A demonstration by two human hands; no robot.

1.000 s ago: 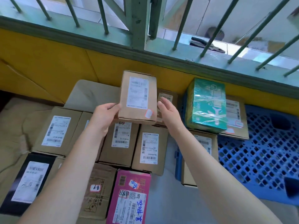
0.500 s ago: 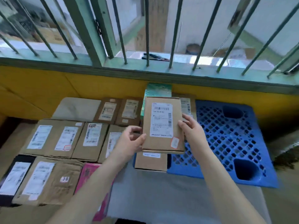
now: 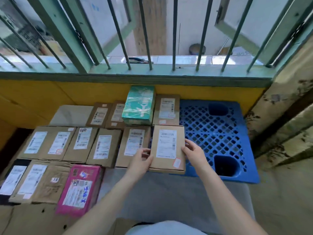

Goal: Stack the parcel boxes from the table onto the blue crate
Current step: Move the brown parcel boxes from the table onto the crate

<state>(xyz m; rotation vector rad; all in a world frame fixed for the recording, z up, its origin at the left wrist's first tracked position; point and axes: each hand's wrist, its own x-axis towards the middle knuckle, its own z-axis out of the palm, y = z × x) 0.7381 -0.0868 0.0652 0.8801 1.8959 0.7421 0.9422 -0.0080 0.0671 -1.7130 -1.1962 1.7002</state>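
I hold a flat brown parcel box [image 3: 166,146] with a white label between both hands, low over the near left part of the blue crate [image 3: 218,133]. My left hand [image 3: 141,161] grips its near left edge, and my right hand [image 3: 194,153] grips its right edge. A brown labelled box [image 3: 134,145] lies just left of it on the crate's left side. Behind these stand a green wrapped box [image 3: 139,106] and another brown box [image 3: 166,108]. The crate's right half shows bare lattice.
Several brown labelled boxes [image 3: 79,141] cover the table to the left, with a pink parcel [image 3: 79,189] and a black one [image 3: 11,178] nearer me. A yellow wall [image 3: 50,94] and barred window close the far side. A stained wall [image 3: 288,107] stands at the right.
Both hands have carried the held box from above the table's parcels rightward and down over the crate. The view has turned right, showing more of the crate.
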